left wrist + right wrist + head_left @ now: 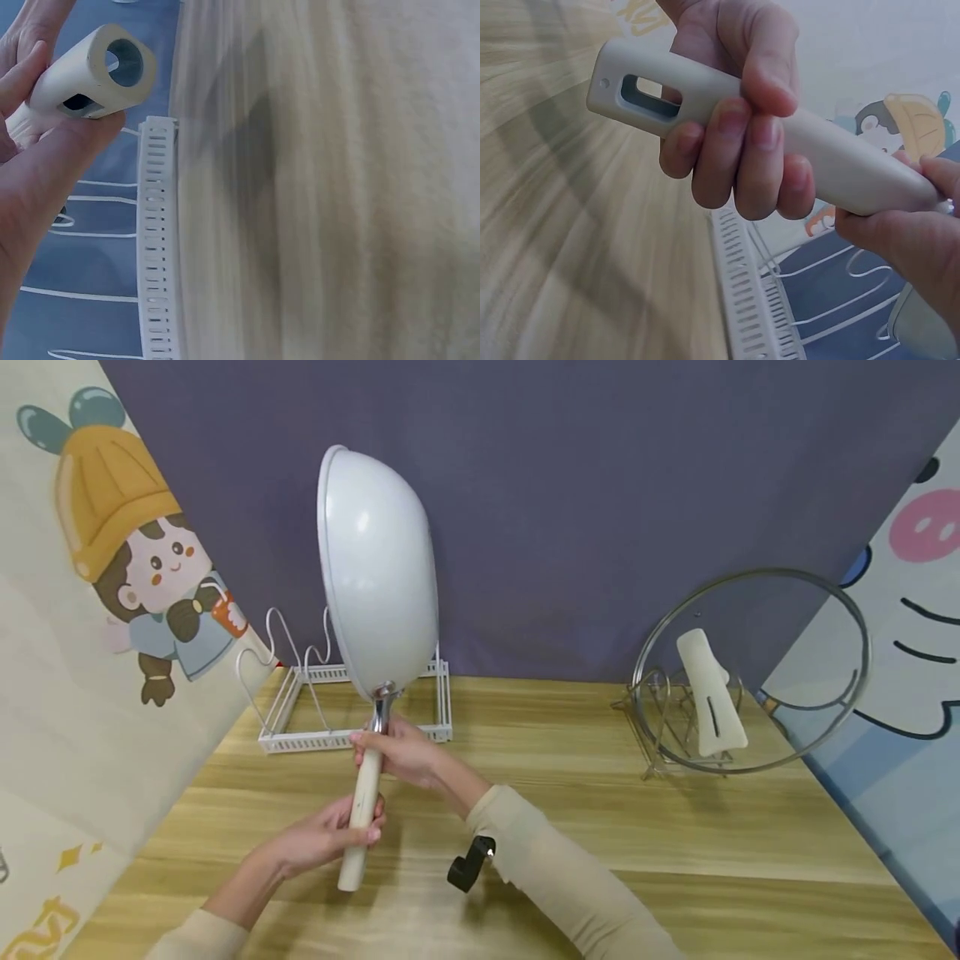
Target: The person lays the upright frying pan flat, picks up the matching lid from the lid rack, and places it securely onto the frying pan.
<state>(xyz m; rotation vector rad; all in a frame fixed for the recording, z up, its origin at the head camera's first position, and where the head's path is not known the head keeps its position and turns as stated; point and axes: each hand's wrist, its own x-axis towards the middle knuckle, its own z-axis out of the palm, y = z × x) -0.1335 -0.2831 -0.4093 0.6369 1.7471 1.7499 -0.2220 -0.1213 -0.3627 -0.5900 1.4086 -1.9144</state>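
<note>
Head view, from beside the desk (555,835): nearest, a person's left hand (326,839) curls its fingers snugly round the pale handle (365,793) toward its free end. Just beyond, the right hand (408,756) grips by the metal neck, thumb and fingers drawn in close, a spread hold that presumably steadies the weight. Past both hands, the white pan (382,568) is held up on edge, rim to the left, overlapping a white rack (315,742); contact cannot be told. Far right, a glass lid (712,702) tilts in a wire stand (663,727), probably for support.
</note>
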